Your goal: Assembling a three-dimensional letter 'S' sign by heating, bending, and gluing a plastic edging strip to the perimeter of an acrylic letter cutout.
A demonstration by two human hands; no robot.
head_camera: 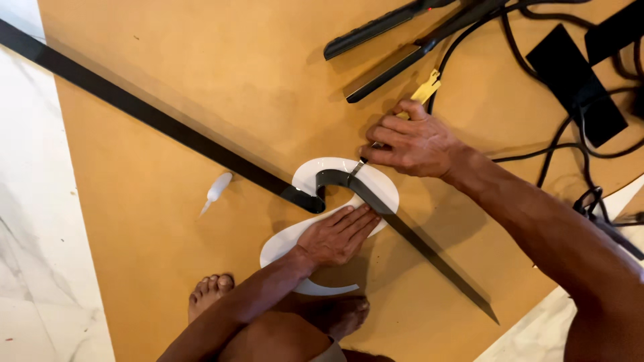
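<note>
A white curved cut-out shape [310,175] lies flat on a brown board [168,201]. My left hand [337,234] presses flat on its middle, fingers together. A long black strip [154,117] runs from the upper left, bends around the shape's upper curve and continues to the lower right. My right hand [410,142] grips a yellow-handled knife [422,90], its tip touching the strip at the top of the white shape.
A small white glue bottle [216,190] lies left of the shape. A black flat-iron tool [396,40] with cables [557,144] and a black adapter [577,84] sits at the upper right. My bare feet [209,292] rest on the board's near edge. White marble floor [33,221] surrounds the board.
</note>
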